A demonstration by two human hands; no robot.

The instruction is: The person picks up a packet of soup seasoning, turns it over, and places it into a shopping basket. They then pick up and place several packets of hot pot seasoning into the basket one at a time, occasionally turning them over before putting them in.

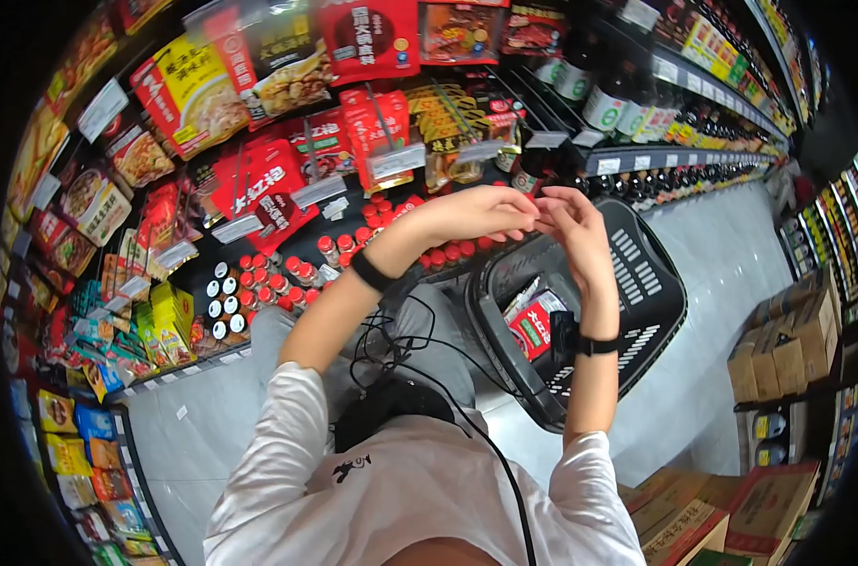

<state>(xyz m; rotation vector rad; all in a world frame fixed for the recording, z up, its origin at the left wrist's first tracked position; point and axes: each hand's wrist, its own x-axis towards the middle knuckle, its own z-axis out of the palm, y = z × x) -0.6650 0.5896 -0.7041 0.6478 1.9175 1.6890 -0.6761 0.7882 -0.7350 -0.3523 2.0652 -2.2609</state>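
Left hand (pixel 485 212) and right hand (pixel 576 226) met at the fingers, appearing over the far rim of the black slotted plastic basket (pixel 669 283) in the head view. Fingers bent, tips narrow and close together; couldn't tell if anything was pinched there. Glossy red rectangular packet with white lettering (pixel 531 335) lay inside the basket, nearer its left rim. Small bottles with round red caps (pixel 306 274) stood left of the basket.

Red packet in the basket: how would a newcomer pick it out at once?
Find the black slotted basket beneath the right hand. Inside lies a red packet with white characters and a green patch. Its bright red front sets it apart from the black item beside it.
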